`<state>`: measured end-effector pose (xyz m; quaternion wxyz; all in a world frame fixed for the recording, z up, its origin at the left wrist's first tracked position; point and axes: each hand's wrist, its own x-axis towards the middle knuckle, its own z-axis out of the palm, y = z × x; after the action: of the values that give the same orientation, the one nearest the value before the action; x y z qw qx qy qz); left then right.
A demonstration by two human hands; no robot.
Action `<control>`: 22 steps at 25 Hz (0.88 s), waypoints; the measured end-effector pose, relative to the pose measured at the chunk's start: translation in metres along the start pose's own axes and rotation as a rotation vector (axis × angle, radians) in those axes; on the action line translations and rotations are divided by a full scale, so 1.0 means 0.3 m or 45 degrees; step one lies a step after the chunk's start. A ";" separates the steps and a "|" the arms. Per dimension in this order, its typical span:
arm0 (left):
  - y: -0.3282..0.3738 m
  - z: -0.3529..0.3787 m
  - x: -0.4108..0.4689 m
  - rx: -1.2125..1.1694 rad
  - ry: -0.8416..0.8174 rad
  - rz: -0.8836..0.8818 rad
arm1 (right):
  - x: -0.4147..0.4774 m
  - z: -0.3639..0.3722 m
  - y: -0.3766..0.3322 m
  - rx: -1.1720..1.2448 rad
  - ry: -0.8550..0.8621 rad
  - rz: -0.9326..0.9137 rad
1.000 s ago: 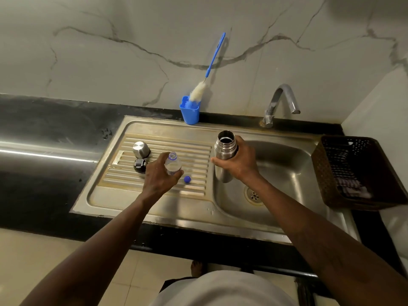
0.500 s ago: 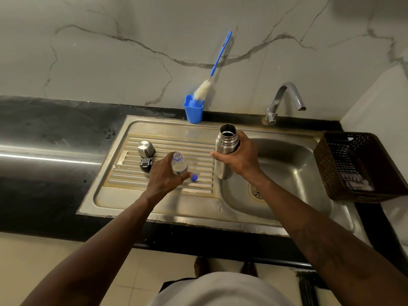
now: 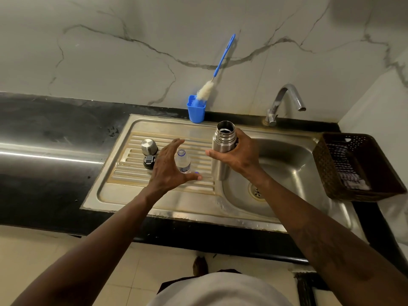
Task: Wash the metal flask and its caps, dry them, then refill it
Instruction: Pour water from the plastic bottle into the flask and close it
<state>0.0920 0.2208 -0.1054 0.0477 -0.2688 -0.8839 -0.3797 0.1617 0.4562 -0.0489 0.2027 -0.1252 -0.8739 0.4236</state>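
My right hand (image 3: 239,156) grips the metal flask (image 3: 222,151) around its upper body, with the thumb on the near side and the other fingers curled around the far side. The flask stands upright and its long axis is vertical. Its open mouth points up to the ceiling, and the threaded neck is free above my hand. Its bottom is at the line where the ribbed drainboard (image 3: 132,155) meets the sink basin (image 3: 287,164), about in the middle of the steel sink unit. I cannot tell if the bottom rests on the steel or hangs just above it.

My left hand (image 3: 169,167) is over the drainboard with the fingers (image 3: 176,143) straight and spread, holding nothing. A small plastic bottle (image 3: 183,162) stands upright with no cap in the gap between my thumb and the other fingers. Whether my palm touches it I cannot tell. A small blue bottle cap (image 3: 197,172) shows just beside my thumb tip.

The two caps of the flask are near the left edge of the drainboard. The steel cap (image 3: 149,146) is farther back, and the black cap (image 3: 149,161) is just in front of it.

At the back edge of the sink a blue cup (image 3: 196,112) holds a bottle brush (image 3: 220,62), which leans on the wall. The tap (image 3: 284,102) is at the back right corner. A dark basket (image 3: 331,173) sits on the right end of the black bench (image 3: 44,129).
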 end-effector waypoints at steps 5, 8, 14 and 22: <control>0.065 -0.038 -0.043 0.026 0.121 0.089 | -0.055 0.006 -0.055 -0.074 -0.051 -0.091; 0.121 -0.062 -0.095 0.033 0.183 0.119 | -0.108 0.015 -0.097 -0.036 -0.064 -0.125; 0.207 -0.102 -0.195 -0.226 0.171 0.012 | -0.187 0.081 -0.244 0.051 -0.148 -0.205; 0.003 -0.309 -0.203 -0.239 0.314 -0.009 | -0.173 0.338 -0.410 0.103 -0.301 -0.321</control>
<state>0.1331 0.1299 -0.0568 0.1294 -0.2203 -0.8329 -0.4908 0.1554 0.2909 -0.0211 0.1548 0.0442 -0.8827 0.4415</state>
